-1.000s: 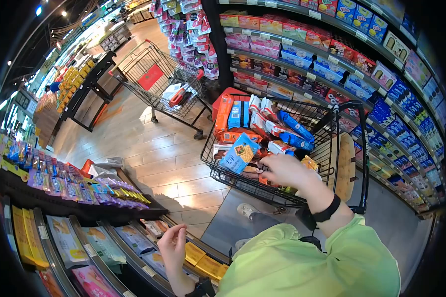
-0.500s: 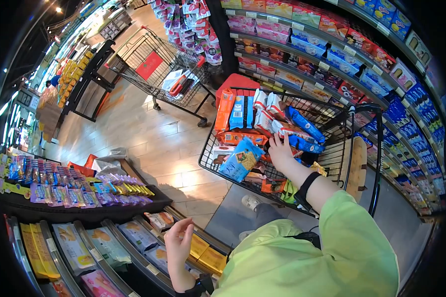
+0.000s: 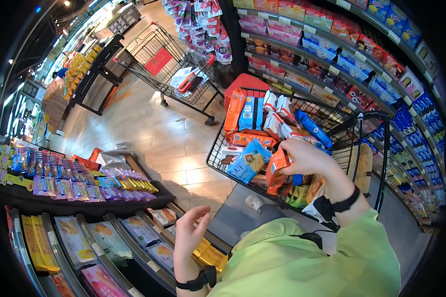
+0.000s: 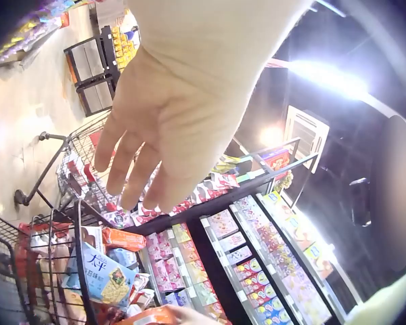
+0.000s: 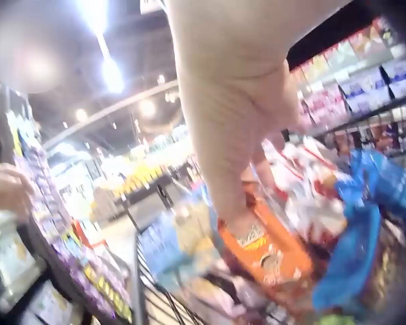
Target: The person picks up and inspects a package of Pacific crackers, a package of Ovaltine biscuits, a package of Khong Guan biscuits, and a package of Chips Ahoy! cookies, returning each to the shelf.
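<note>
My right hand [image 3: 306, 157] pinches an orange snack packet [image 3: 277, 172] by its upper end, over the shopping cart [image 3: 214, 166]. In the right wrist view the thumb and fingers close on that packet [image 5: 274, 254], which tilts downward. Beside it lies a light-blue cracker bag [image 3: 250, 162] with a biscuit picture. Red-and-white packets [image 3: 275, 119], a dark-blue packet [image 3: 313, 127] and more orange packs [image 3: 235, 109] fill the cart's far side. My left hand [image 3: 191, 231] hangs in the air near the lower shelf, fingers loosely extended and holding nothing.
A second cart [image 3: 158, 62] with a red panel stands on the wooden floor [image 3: 153, 128] ahead. Boxed snacks line tall shelves [image 3: 327, 54] at right. A low rack of small bags [image 3: 69, 183] and slanted shelves of packets [image 3: 74, 237] run along the left.
My right hand went from reaching among the packets to lifting an orange snack packet toward me. The light-blue bag stays in the cart. My left hand has risen slightly and moved right.
</note>
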Demonstrator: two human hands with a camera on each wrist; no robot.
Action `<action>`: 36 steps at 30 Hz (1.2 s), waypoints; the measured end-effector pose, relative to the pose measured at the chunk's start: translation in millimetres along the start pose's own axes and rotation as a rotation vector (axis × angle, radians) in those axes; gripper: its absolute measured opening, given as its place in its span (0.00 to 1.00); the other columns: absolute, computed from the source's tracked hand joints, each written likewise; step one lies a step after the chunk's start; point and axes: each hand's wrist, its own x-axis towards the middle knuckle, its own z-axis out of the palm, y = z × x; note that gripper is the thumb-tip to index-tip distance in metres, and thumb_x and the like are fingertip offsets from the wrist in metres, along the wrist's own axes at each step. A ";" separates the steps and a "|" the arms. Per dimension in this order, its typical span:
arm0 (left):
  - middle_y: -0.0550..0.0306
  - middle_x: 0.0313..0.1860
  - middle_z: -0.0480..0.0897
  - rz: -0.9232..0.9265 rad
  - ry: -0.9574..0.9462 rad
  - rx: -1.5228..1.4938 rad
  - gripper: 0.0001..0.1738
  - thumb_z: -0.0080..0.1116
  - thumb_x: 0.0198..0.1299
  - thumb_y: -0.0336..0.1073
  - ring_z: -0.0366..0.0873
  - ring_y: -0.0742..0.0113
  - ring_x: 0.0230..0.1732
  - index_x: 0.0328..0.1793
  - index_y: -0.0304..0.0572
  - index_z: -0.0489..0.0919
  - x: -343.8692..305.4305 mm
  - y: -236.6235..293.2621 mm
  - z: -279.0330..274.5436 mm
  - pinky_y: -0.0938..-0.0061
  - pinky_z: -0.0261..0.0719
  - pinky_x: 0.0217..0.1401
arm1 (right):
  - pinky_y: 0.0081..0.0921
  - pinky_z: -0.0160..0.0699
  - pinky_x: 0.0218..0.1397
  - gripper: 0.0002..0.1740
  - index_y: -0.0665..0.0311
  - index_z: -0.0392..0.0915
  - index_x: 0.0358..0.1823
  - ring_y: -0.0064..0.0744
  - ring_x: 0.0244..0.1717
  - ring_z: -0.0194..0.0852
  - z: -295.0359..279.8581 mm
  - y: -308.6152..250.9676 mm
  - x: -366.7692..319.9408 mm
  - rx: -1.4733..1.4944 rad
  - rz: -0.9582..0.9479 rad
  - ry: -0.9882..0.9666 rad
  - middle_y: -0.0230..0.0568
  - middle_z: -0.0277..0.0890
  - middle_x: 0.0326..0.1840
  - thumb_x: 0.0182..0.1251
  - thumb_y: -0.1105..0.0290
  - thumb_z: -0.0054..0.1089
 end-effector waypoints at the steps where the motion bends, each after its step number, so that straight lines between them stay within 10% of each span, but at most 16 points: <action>1: 0.54 0.41 0.86 0.007 0.005 -0.003 0.14 0.65 0.58 0.30 0.82 0.70 0.41 0.51 0.36 0.82 1.3 3.3 -2.4 0.76 0.79 0.44 | 0.36 0.71 0.64 0.34 0.67 0.75 0.51 0.42 0.65 0.68 -19.3 -18.3 -13.3 -0.006 -0.003 0.005 0.43 0.77 0.45 0.43 0.59 0.77; 3: 0.54 0.56 0.81 0.093 -0.095 -0.023 0.27 0.68 0.56 0.32 0.79 0.67 0.54 0.63 0.40 0.76 1.2 8.5 -10.0 0.72 0.78 0.53 | 0.31 0.75 0.59 0.32 0.68 0.73 0.54 0.31 0.58 0.74 -39.9 -48.3 -31.7 0.700 -0.023 0.076 0.40 0.77 0.49 0.48 0.64 0.76; 9: 0.50 0.72 0.64 0.185 -0.137 -0.510 0.48 0.74 0.50 0.34 0.67 0.61 0.68 0.76 0.39 0.59 -17.4 48.5 -19.0 0.66 0.75 0.62 | 0.23 0.77 0.54 0.29 0.67 0.71 0.57 0.26 0.53 0.76 -8.0 -115.3 -34.0 1.342 -0.107 0.171 0.36 0.76 0.53 0.55 0.68 0.72; 14: 0.57 0.51 0.80 0.021 0.065 -0.496 0.37 0.74 0.48 0.31 0.76 0.70 0.53 0.65 0.35 0.71 -42.9 29.4 -42.4 0.72 0.77 0.56 | 0.29 0.78 0.55 0.29 0.67 0.68 0.61 0.30 0.57 0.73 15.7 -145.7 -28.2 1.543 -0.081 -0.028 0.38 0.74 0.56 0.59 0.69 0.67; 22: 0.54 0.47 0.81 0.326 0.518 0.057 0.30 0.76 0.38 0.28 0.76 0.55 0.53 0.53 0.41 0.80 -94.3 11.4 -84.2 0.63 0.72 0.61 | 0.40 0.78 0.62 0.42 0.61 0.51 0.73 0.35 0.62 0.71 51.1 -179.6 -13.2 1.489 -0.164 -0.353 0.41 0.65 0.65 0.60 0.69 0.66; 36: 0.51 0.53 0.79 0.359 0.772 0.149 0.31 0.73 0.38 0.22 0.76 0.52 0.57 0.54 0.42 0.77 -159.8 -8.2 -112.6 0.63 0.74 0.62 | 0.37 0.81 0.58 0.37 0.61 0.54 0.71 0.33 0.60 0.73 87.4 -248.0 5.0 1.430 -0.233 -0.493 0.39 0.66 0.62 0.63 0.69 0.63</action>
